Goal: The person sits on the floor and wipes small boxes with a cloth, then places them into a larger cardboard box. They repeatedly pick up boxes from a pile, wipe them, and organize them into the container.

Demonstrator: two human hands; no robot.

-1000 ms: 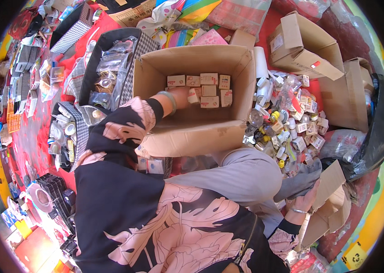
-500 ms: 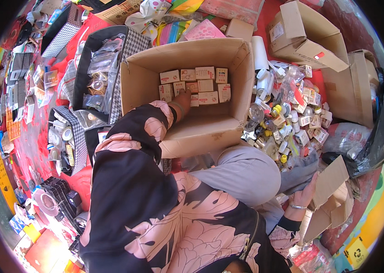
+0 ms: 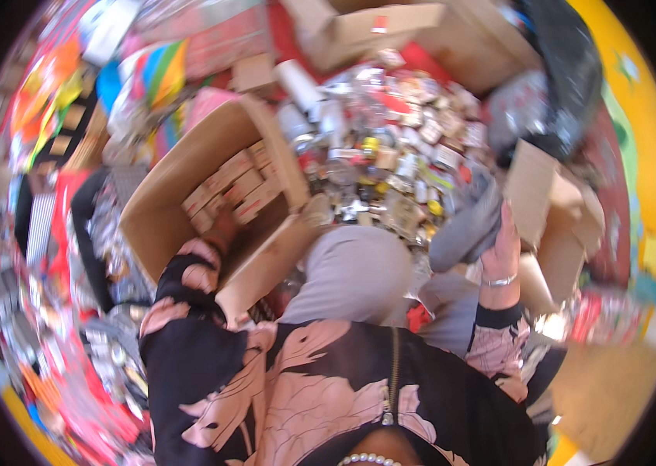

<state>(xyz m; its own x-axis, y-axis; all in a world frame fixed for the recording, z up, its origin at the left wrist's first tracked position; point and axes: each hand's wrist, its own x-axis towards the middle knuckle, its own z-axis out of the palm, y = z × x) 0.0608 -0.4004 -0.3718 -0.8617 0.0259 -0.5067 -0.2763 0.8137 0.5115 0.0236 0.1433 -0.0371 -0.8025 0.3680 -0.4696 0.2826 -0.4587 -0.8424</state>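
My left hand point(image 3: 224, 227) reaches down into a large open cardboard box point(image 3: 159, 196), against the small white-and-red cartons point(image 3: 244, 186) in its bottom. Blur hides its fingers, so I cannot tell whether they grip a carton. The cartons lie side by side in rows. Off to the right, my right hand point(image 3: 502, 250) has its fingers stretched upward, with nothing seen in them. It lies between a grey-covered foot point(image 3: 464, 225) and the raised flap of a smaller open cardboard box point(image 3: 530, 190), close against both.
Beyond my knee spreads a heap of small bottles and little boxes point(image 3: 390, 155). Larger open cartons point(image 3: 390, 27) stand at the back, beside a black plastic bag point(image 3: 565, 70). Striped packages point(image 3: 161, 74) and more mixed goods fill the left side.
The view has swung to the right, so the large box now appears farther left and tilted. My left hand is still inside it. My right hand stays by the smaller box.
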